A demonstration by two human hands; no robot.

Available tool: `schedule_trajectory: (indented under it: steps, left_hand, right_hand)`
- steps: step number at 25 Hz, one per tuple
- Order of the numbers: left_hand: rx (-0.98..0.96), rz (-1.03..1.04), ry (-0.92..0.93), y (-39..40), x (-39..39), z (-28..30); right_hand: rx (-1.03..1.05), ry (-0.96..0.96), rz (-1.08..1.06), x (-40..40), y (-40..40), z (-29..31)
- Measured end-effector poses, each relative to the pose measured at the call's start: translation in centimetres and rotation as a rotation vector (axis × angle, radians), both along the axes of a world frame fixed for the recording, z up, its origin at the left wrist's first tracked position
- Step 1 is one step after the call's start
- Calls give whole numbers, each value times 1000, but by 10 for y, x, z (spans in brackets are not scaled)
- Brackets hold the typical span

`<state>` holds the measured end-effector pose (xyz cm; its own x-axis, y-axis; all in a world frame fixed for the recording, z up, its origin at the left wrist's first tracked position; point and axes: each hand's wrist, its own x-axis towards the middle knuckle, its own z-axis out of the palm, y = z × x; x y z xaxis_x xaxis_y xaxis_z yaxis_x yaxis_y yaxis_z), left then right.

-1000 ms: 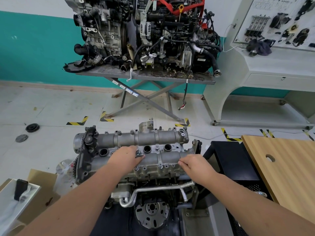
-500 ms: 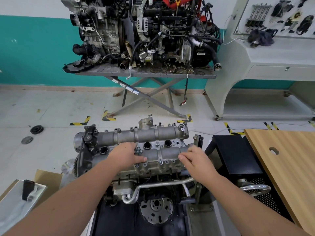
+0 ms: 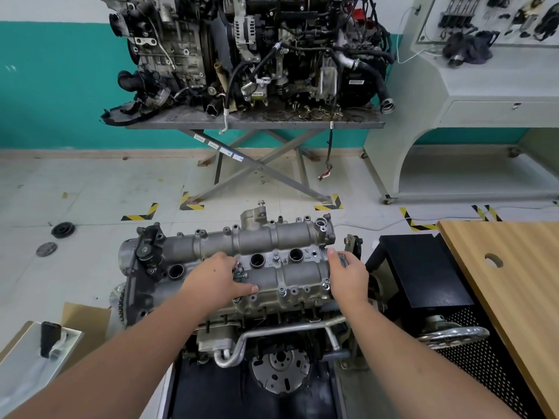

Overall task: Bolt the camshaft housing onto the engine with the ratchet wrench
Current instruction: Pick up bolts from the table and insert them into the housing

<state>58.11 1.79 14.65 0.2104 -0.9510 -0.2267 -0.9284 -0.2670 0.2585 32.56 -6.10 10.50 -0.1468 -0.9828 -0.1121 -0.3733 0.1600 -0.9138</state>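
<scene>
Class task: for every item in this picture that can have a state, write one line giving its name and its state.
camshaft housing: seated on the engine, some bolts standing proud
left hand: resting on the housing, fingers around small bolts
right hand: at the housing's right end, holding dark bolts
spark plug wells: open, nothing in them
wooden table: bare, hole uncovered

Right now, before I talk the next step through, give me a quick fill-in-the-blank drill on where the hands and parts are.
1. Both hands rest on the camshaft housing, which sits on top of the ____.
2. The right hand is at the housing's ____ end.
3. The left hand lies near the housing's middle with its ____ stretched along the near tube.
4. The wooden table with a round hole stands to the person's ____.

Missing words: engine; right; thumb; right
</scene>
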Motion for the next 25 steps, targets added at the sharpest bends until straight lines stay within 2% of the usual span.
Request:
schedule_trajectory:
  steps: [11,19,25]
  left_hand:
    - [-43,-39,17,4,1,-1]
    - [-72,-44,45,10,-1,1]
    - [-68,-41,51,9,-2,4]
  right_hand:
    - [48,29,-65,4,-8,1]
    - [105,-115,-28,-2,0,4]
    - [109,-135,-29,-3,-1,0]
